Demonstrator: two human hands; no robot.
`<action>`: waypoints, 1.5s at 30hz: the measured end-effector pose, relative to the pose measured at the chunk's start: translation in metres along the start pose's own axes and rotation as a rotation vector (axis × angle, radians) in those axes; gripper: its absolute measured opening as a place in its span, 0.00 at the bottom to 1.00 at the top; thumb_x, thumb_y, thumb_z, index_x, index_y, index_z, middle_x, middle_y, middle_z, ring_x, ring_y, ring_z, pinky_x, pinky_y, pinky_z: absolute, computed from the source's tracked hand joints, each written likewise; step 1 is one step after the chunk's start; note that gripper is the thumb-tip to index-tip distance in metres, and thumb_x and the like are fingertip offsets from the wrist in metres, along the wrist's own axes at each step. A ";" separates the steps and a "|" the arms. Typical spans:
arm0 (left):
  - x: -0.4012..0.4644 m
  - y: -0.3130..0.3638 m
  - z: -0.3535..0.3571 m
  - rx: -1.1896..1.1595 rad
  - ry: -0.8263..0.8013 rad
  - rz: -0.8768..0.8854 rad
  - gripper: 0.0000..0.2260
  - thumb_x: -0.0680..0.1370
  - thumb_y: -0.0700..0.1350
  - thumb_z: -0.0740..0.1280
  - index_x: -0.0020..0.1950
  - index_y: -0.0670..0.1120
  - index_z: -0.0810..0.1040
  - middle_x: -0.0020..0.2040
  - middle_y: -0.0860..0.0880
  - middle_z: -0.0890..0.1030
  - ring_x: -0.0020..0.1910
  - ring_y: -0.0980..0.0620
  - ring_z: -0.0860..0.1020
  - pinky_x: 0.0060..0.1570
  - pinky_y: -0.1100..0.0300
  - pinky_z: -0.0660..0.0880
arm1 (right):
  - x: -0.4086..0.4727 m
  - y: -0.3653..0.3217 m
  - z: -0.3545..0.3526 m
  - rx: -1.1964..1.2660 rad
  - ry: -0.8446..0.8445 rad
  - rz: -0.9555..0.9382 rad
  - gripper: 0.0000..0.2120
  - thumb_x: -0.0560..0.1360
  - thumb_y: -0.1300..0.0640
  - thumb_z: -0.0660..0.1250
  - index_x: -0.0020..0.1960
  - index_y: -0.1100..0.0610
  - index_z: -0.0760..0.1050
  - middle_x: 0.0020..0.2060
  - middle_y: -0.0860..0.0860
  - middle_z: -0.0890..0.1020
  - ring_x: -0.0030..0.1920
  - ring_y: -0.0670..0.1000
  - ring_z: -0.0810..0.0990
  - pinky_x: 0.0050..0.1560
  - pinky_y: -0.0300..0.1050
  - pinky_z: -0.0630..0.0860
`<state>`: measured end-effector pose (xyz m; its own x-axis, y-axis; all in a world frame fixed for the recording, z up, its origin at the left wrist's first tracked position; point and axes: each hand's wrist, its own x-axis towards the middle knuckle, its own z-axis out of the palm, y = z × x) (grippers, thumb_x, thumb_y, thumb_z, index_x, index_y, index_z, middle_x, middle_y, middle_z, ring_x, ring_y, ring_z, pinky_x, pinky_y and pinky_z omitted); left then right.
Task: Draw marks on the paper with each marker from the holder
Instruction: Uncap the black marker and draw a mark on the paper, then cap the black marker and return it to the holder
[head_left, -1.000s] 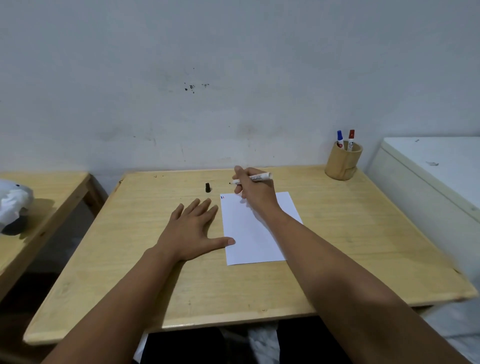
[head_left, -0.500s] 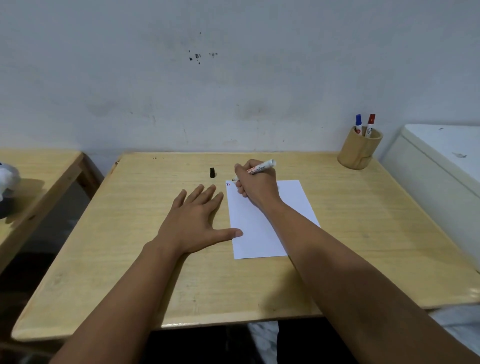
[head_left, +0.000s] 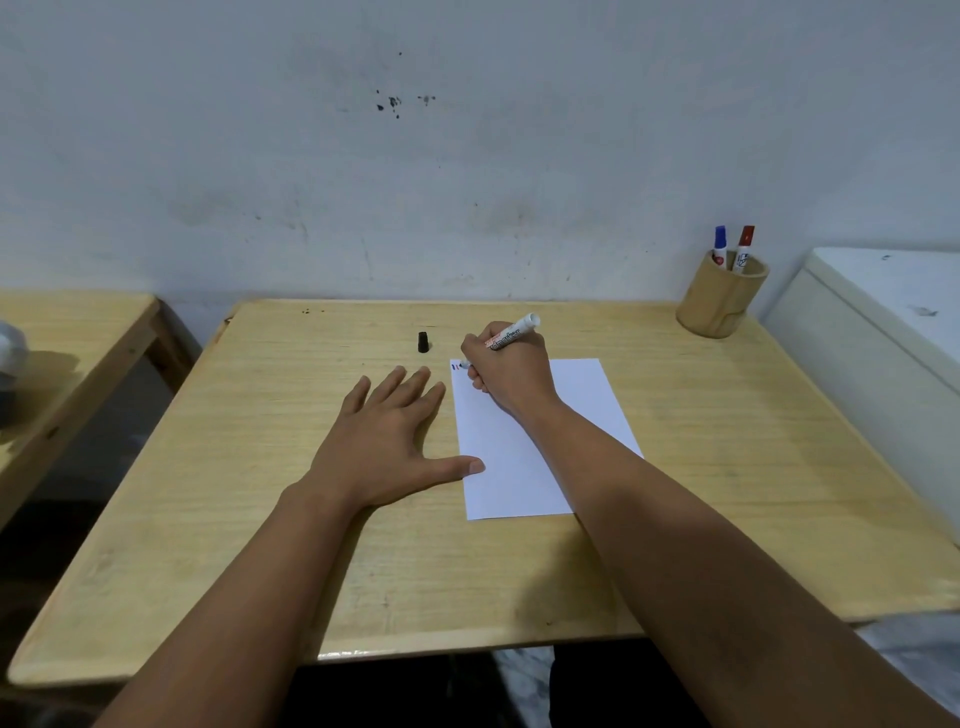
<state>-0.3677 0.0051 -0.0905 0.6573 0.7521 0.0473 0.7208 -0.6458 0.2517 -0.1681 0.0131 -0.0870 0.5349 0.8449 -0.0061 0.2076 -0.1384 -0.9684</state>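
A white sheet of paper lies on the wooden table, with small blue and red marks at its top left corner. My right hand grips an uncapped white marker, its tip down at that corner beside the marks. The marker's black cap stands on the table just beyond the paper. My left hand lies flat with fingers spread, its thumb on the paper's left edge. A wooden holder at the table's far right corner holds a blue-capped marker and a red-capped marker.
A second wooden table stands to the left across a gap. A white cabinet sits close against the table's right side. A wall runs along the table's far edge.
My right hand has tilted the marker up and brought its tip down onto the paper's top left corner. The camera has shifted slightly; my left hand stays flat.
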 end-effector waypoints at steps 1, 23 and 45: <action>0.000 0.000 0.000 0.001 0.000 0.000 0.52 0.66 0.84 0.53 0.83 0.55 0.58 0.85 0.55 0.52 0.84 0.54 0.46 0.81 0.43 0.44 | 0.001 0.000 0.000 -0.021 0.000 -0.008 0.13 0.70 0.51 0.70 0.29 0.52 0.76 0.31 0.58 0.85 0.30 0.54 0.83 0.38 0.55 0.84; 0.017 0.001 -0.011 -0.334 0.234 -0.148 0.28 0.78 0.70 0.59 0.73 0.57 0.74 0.68 0.55 0.79 0.67 0.53 0.77 0.70 0.44 0.68 | 0.015 -0.002 -0.004 0.284 -0.055 0.088 0.17 0.78 0.54 0.78 0.37 0.59 0.75 0.29 0.56 0.82 0.27 0.52 0.77 0.27 0.40 0.73; 0.094 -0.007 -0.043 -0.468 0.318 -0.312 0.09 0.79 0.47 0.69 0.58 0.55 0.83 0.50 0.56 0.86 0.51 0.51 0.83 0.48 0.54 0.77 | -0.007 -0.055 -0.070 0.429 -0.218 0.012 0.18 0.83 0.69 0.62 0.62 0.51 0.83 0.56 0.56 0.90 0.57 0.59 0.89 0.50 0.51 0.80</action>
<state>-0.3204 0.0859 -0.0460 0.2836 0.9438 0.1695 0.6483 -0.3190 0.6913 -0.1265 -0.0214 -0.0160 0.3412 0.9397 -0.0256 -0.1786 0.0380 -0.9832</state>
